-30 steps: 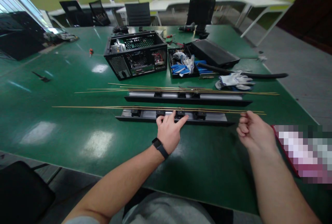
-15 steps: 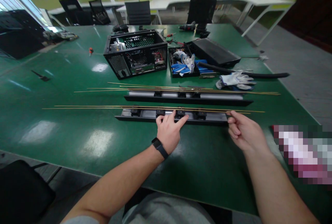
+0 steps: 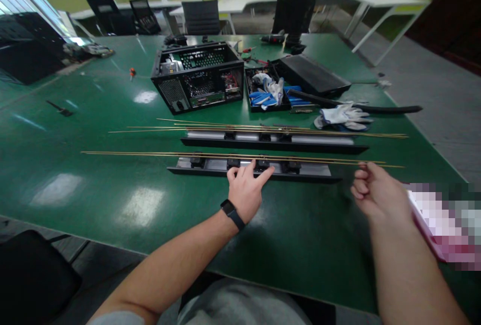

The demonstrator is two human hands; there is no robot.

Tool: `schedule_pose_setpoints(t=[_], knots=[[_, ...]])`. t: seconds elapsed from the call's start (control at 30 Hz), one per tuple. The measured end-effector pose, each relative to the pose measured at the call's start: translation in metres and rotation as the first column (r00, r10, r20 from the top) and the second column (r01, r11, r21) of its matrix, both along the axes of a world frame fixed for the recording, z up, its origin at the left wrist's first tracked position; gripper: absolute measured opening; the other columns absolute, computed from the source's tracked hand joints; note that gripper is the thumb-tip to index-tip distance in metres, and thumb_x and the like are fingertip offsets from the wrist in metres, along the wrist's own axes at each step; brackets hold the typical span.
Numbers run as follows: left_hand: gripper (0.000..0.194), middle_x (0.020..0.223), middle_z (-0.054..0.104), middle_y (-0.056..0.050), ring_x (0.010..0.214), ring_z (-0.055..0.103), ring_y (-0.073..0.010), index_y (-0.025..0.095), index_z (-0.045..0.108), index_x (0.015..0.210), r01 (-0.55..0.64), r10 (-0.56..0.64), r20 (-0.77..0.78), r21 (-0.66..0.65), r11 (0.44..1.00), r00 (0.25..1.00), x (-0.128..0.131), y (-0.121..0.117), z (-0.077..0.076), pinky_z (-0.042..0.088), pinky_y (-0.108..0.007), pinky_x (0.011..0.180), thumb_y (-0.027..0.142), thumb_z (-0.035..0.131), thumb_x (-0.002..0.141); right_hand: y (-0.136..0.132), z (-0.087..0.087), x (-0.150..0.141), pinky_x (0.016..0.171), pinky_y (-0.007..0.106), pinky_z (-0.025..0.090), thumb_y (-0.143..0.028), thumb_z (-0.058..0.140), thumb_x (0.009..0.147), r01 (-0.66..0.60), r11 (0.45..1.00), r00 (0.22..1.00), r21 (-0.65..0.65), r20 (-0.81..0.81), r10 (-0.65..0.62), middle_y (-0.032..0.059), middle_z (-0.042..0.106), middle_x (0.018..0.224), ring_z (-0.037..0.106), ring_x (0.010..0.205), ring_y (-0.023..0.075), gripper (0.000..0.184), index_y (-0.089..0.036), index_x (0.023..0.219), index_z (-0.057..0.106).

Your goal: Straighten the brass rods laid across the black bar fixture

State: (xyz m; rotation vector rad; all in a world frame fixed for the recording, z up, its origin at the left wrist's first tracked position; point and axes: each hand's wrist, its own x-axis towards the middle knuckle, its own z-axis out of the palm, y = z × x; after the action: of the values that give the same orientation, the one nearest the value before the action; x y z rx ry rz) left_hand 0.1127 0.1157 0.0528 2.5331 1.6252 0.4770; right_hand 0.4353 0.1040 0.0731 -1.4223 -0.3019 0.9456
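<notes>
Two thin brass-coloured rods (image 3: pixel 131 153) lie lengthwise over a black-and-silver rail (image 3: pixel 319 170) fitted with several black blocks (image 3: pixel 293 165). My right hand (image 3: pixel 379 192) is closed in a pinch on one of these rods, near its right end. Fingers spread, my left hand (image 3: pixel 245 187) rests at the front edge of that rail, beside its middle blocks; its fingertips hide a little of the rail. Behind it, a second similar rail (image 3: pixel 323 140) has several more brass-coloured rods (image 3: pixel 146 129) across it.
On the green table (image 3: pixel 93 184), a black computer case (image 3: pixel 203 82) stands behind the rails. White-and-blue gloves (image 3: pixel 343 115), a black tray (image 3: pixel 259 109) with gloves, a black panel (image 3: pixel 315 74) and a black tube (image 3: pixel 391 110) lie right of it. A blurred pink-white object (image 3: pixel 439 224) is at right.
My right hand has moved to the right, and one near rod has slid right with it. My left hand stays in place on the near rail.
</notes>
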Motion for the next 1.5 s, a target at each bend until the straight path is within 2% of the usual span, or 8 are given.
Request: schedule_pose_setpoints(t=[0.07, 0.2, 0.37, 0.93, 1.07, 1.17, 1.3, 1.5], knots=[[0.065, 0.167, 0.059, -0.014, 0.131, 0.064, -0.0307, 0.046, 0.067, 0.154, 0.000, 0.000, 0.000, 0.005, 1.000, 1.000, 0.000, 0.000, -0.001, 0.040, -0.054, 0.110, 0.009, 0.049, 0.104, 0.000, 0.006, -0.024, 0.030, 0.019, 0.023, -0.023, 0.069, 0.097, -0.011, 1.000, 1.000, -0.025, -0.010, 0.011, -0.0014, 0.057, 0.068, 0.031, 0.037, 0.0038, 0.011, -0.018, 0.088, 0.068], [0.065, 0.166, 0.060, -0.015, 0.130, 0.065, -0.0311, 0.046, 0.067, 0.154, -0.001, 0.001, -0.001, 0.008, 1.000, 1.000, 0.001, 0.000, -0.001, 0.040, -0.054, 0.109, 0.009, 0.048, 0.104, -0.002, 0.011, -0.049, 0.029, 0.019, 0.023, -0.032, 0.081, 0.092, -0.158, 0.987, 0.987, -0.018, -0.031, 0.157, -0.0009, 0.062, 0.070, 0.031, 0.035, 0.0042, 0.018, -0.016, 0.092, 0.072], [0.065, 0.166, 0.060, -0.015, 0.133, 0.064, -0.0308, 0.046, 0.067, 0.155, 0.002, -0.002, 0.002, 0.008, 1.000, 1.000, 0.001, 0.000, 0.000, 0.040, -0.053, 0.109, 0.009, 0.049, 0.104, -0.002, 0.008, -0.049, 0.028, 0.018, 0.025, -0.037, 0.088, 0.087, -0.199, 0.980, 0.979, 0.008, -0.035, 0.199, -0.0009, 0.063, 0.069, 0.032, 0.035, 0.0044, 0.026, -0.016, 0.095, 0.074], [0.063, 0.165, 0.061, -0.015, 0.130, 0.065, -0.0301, 0.047, 0.067, 0.155, 0.003, -0.003, -0.001, 0.017, 1.000, 1.000, 0.002, 0.000, 0.001, 0.041, -0.052, 0.107, 0.010, 0.050, 0.106, -0.001, 0.011, -0.068, 0.028, 0.017, 0.022, -0.034, 0.082, 0.092, -0.269, 0.963, 0.958, -0.012, -0.103, 0.266, -0.0014, 0.064, 0.070, 0.028, 0.034, 0.0030, 0.023, -0.015, 0.102, 0.074], [0.064, 0.166, 0.060, -0.015, 0.132, 0.065, -0.0307, 0.047, 0.066, 0.155, 0.005, -0.005, -0.004, 0.013, 1.000, 1.000, 0.002, 0.000, 0.001, 0.041, -0.053, 0.107, 0.010, 0.050, 0.106, 0.001, 0.016, -0.058, 0.030, 0.016, 0.020, -0.028, 0.077, 0.097, -0.186, 0.983, 0.975, -0.006, -0.128, 0.183, -0.0035, 0.059, 0.068, 0.027, 0.036, 0.0015, 0.013, -0.015, 0.094, 0.073], [0.064, 0.166, 0.061, -0.015, 0.132, 0.065, -0.0305, 0.047, 0.066, 0.155, 0.005, -0.005, -0.008, 0.010, 1.000, 1.000, 0.001, 0.000, 0.001, 0.041, -0.053, 0.108, 0.010, 0.050, 0.106, 0.002, 0.023, -0.041, 0.030, 0.017, 0.020, -0.022, 0.067, 0.104, -0.009, 0.999, 0.994, -0.035, -0.114, 0.005, -0.0052, 0.052, 0.065, 0.027, 0.037, 0.0021, 0.017, -0.017, 0.088, 0.067], [0.064, 0.165, 0.062, -0.015, 0.129, 0.066, -0.0305, 0.047, 0.066, 0.155, 0.004, -0.004, -0.007, 0.014, 1.000, 1.000, 0.002, 0.000, 0.000, 0.041, -0.053, 0.107, 0.010, 0.050, 0.105, 0.002, 0.034, -0.016, 0.032, 0.019, 0.022, -0.012, 0.051, 0.109, 0.212, 0.975, 0.973, -0.065, -0.075, -0.217, -0.0055, 0.044, 0.061, 0.029, 0.039, 0.0038, 0.030, -0.019, 0.080, 0.058], [0.064, 0.165, 0.061, -0.014, 0.128, 0.066, -0.0303, 0.047, 0.067, 0.155, 0.003, -0.003, -0.001, 0.026, 1.000, 1.000, 0.002, 0.000, -0.001, 0.041, -0.054, 0.109, 0.010, 0.051, 0.105, 0.001, 0.030, -0.011, 0.033, 0.021, 0.022, -0.015, 0.055, 0.108, 0.180, 0.981, 0.981, -0.065, -0.059, -0.184, -0.0047, 0.046, 0.064, 0.030, 0.040, 0.0049, 0.026, -0.020, 0.083, 0.058]])
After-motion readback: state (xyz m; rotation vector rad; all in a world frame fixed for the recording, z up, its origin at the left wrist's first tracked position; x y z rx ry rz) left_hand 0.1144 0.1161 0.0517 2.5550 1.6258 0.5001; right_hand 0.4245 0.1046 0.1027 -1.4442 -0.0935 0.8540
